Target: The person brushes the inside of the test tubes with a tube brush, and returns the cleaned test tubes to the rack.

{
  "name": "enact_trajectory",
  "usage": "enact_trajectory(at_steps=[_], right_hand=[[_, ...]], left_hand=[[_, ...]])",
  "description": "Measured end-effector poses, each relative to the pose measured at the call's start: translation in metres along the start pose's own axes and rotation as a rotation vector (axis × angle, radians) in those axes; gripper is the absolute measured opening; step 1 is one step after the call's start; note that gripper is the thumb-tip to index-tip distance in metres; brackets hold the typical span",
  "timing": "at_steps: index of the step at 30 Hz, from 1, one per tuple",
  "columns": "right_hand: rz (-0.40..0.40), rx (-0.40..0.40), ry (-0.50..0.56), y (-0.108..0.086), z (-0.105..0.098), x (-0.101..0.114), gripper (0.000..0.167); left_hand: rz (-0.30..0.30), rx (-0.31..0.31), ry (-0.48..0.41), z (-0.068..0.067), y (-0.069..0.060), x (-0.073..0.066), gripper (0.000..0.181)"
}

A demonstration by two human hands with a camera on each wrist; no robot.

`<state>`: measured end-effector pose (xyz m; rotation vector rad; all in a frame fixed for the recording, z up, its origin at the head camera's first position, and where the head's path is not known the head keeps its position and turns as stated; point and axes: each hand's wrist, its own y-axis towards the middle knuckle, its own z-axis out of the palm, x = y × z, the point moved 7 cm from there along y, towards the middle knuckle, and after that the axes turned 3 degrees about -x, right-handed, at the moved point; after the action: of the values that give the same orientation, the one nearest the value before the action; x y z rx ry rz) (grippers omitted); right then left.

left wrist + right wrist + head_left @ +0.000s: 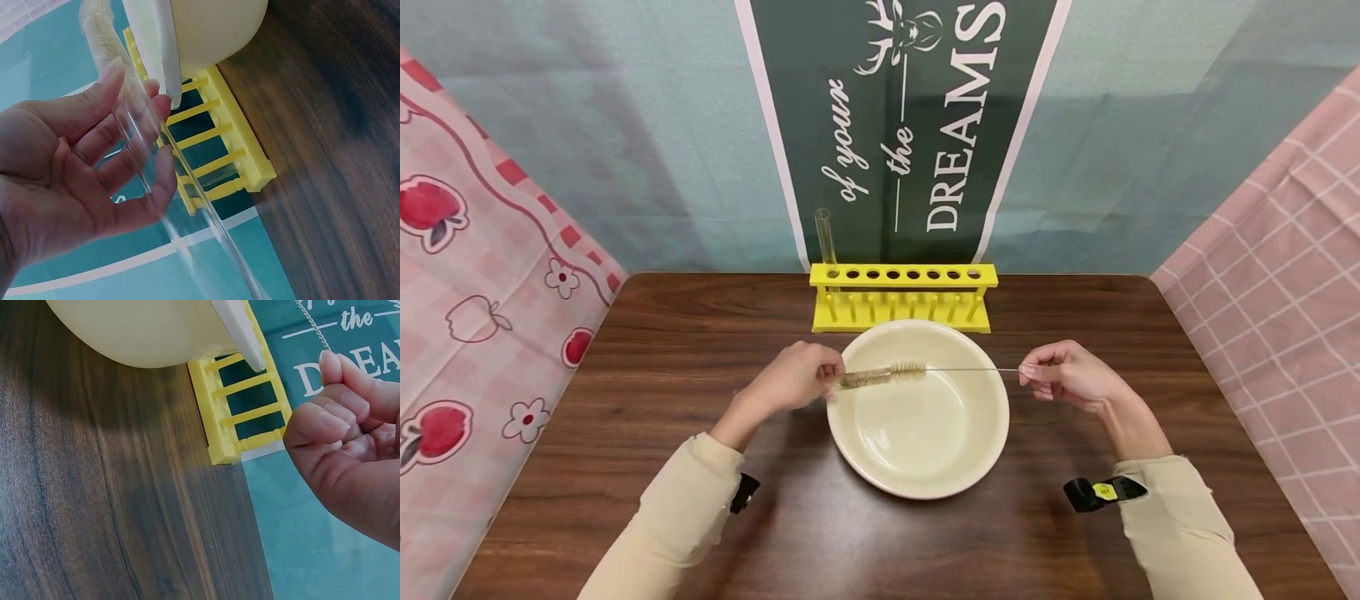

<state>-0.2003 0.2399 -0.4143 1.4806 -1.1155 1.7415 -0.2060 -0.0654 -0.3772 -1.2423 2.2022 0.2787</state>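
Observation:
My left hand (797,375) grips a clear glass test tube (181,206), fingers and thumb curled around it near its mouth. A test tube brush (908,370) with pale bristles is partly inside the tube; some bristles stick out of the mouth. My right hand (1067,372) pinches the end of the brush's thin twisted wire handle (312,325) between thumb and forefinger. Tube and brush are held roughly level above a cream basin (917,487), with the left hand over its left rim and the right hand beyond its right rim.
Behind the basin stands a yellow test tube rack (902,275). Another glass test tube (825,237) stands upright in its leftmost hole. All of this is on a dark wooden table (775,542), with cloth hangings behind and at both sides.

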Motion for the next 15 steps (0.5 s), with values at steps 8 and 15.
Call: enact_trajectory(at_steps=[8,15], right_hand=[[0.005,0.006,-0.023,0.01,0.013,-0.002,0.017],[0.018,-0.005,-0.03,0.015,0.017,0.001,0.017]], left_hand=[[0.02,0.034,0.063,0.006,0.006,-0.01,0.014],[0.0,0.055,0.075,0.006,0.008,-0.014,0.015]])
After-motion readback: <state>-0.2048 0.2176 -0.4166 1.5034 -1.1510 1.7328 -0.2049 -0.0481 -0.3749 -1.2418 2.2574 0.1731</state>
